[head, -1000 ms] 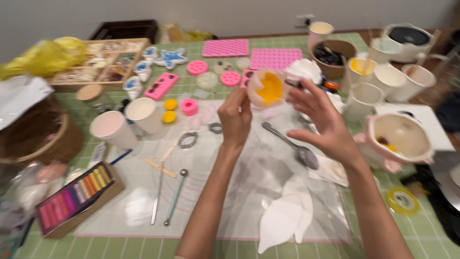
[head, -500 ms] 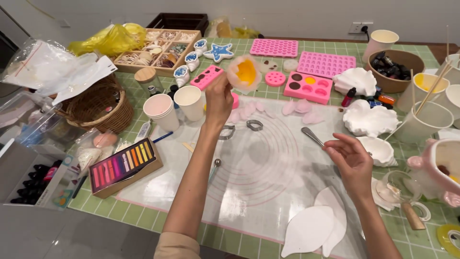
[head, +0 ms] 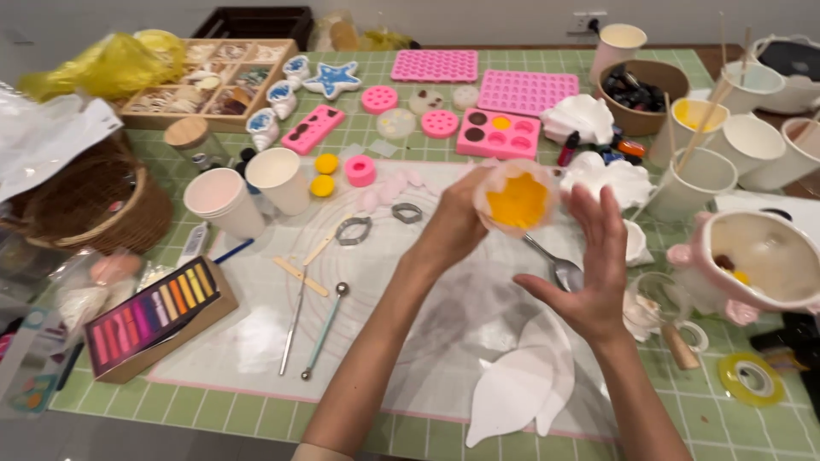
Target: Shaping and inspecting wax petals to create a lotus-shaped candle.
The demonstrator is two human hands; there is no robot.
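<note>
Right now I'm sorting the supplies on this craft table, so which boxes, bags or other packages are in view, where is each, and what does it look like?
Pastel box: near left, open brown cardboard, rainbow row of sticks.
Yellow bag: far left, crumpled plastic.
Wooden tray: far left, compartments holding small pieces.
Clear bag: left edge, above the wicker basket.
Left hand holds a translucent mould with yellow filling; right hand is open beside it.

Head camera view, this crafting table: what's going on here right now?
A person holds a small translucent mould with yellow filling in the left hand, raised above a white silicone mat. The right hand is open beside it, fingers spread, holding nothing. A metal spoon lies just below. Pink moulds, paper cups and a box of coloured pastels lie around the mat.
</note>
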